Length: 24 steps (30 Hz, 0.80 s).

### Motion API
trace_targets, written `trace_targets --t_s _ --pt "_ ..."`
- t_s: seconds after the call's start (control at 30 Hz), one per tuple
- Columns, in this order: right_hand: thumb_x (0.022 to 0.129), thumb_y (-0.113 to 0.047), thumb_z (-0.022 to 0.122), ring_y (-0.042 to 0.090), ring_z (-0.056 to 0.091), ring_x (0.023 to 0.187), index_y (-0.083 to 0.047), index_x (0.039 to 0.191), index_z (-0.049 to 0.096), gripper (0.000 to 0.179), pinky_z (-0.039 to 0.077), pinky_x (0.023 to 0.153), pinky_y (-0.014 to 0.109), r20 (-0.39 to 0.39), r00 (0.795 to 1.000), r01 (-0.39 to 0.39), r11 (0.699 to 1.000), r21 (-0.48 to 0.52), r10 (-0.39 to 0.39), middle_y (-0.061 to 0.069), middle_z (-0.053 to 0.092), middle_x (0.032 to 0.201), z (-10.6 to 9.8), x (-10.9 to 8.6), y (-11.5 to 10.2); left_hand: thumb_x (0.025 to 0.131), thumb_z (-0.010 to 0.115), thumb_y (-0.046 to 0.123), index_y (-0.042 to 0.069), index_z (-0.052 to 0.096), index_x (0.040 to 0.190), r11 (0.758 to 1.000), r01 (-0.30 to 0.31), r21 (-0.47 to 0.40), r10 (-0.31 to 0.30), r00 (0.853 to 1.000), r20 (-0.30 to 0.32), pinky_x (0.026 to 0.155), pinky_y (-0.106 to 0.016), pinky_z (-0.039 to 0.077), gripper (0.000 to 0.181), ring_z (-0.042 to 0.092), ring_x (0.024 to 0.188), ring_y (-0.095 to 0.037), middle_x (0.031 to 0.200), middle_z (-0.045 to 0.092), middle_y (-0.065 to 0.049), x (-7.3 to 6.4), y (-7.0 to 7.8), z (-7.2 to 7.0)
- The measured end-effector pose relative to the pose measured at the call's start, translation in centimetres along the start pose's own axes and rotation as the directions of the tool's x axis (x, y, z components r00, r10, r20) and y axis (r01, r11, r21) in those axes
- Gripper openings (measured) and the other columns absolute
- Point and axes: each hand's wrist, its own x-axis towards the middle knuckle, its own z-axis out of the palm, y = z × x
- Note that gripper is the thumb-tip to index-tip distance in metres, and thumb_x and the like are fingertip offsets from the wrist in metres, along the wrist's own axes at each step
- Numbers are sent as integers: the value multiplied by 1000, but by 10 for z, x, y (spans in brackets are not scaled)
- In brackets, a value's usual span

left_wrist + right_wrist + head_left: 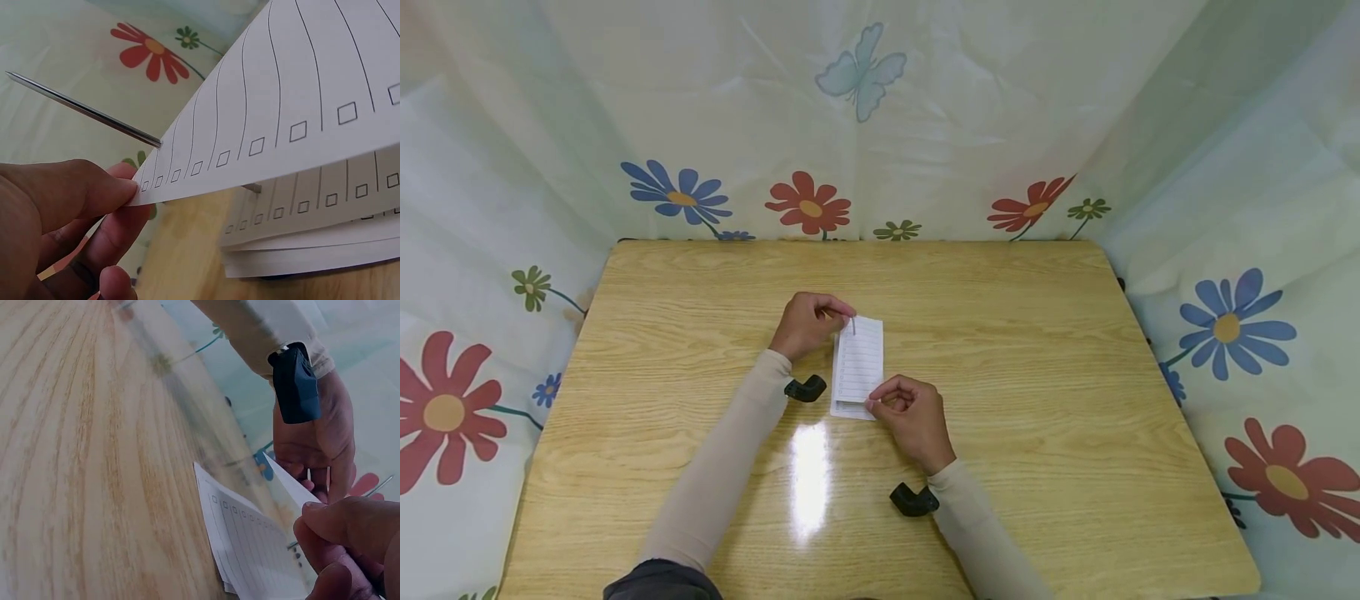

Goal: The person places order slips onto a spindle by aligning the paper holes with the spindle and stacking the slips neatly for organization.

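A thin pointed metal spike (81,109) pokes up through a white ruled sheet with small checkboxes (250,125). My left hand (811,323) pinches that sheet's corner beside the spike, between thumb and fingertips. At the sheet's near right corner, my right hand (917,417) pinches the edge between thumb and index finger. The sheet is raised and slightly curved in the left wrist view. Below it, more sheets of the same kind form a small stack (325,256), with a short piece of the spike showing between. In the right wrist view the raised sheet (287,481) appears nearly edge-on.
The papers are near the middle of a wooden table (1037,358). A flowered curtain (962,108) hangs around its back and sides. Black wrist-worn devices (806,388) sit at both cuffs. A bright light reflection (809,479) lies on the tabletop in front of the papers.
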Motion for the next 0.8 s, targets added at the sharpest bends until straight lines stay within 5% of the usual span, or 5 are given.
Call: trace_targets --t_s 0.8 --pt "87 -7 87 11 49 54 -19 86 79 14 36 49 23 19 998 -56 973 -226 61 -2 74 75 6 0 0 98 73 8 14 84 98 996 29 86 -28 1000 -13 77 -29 53 12 70 90 -19 111 80 -5 2 -25 12"
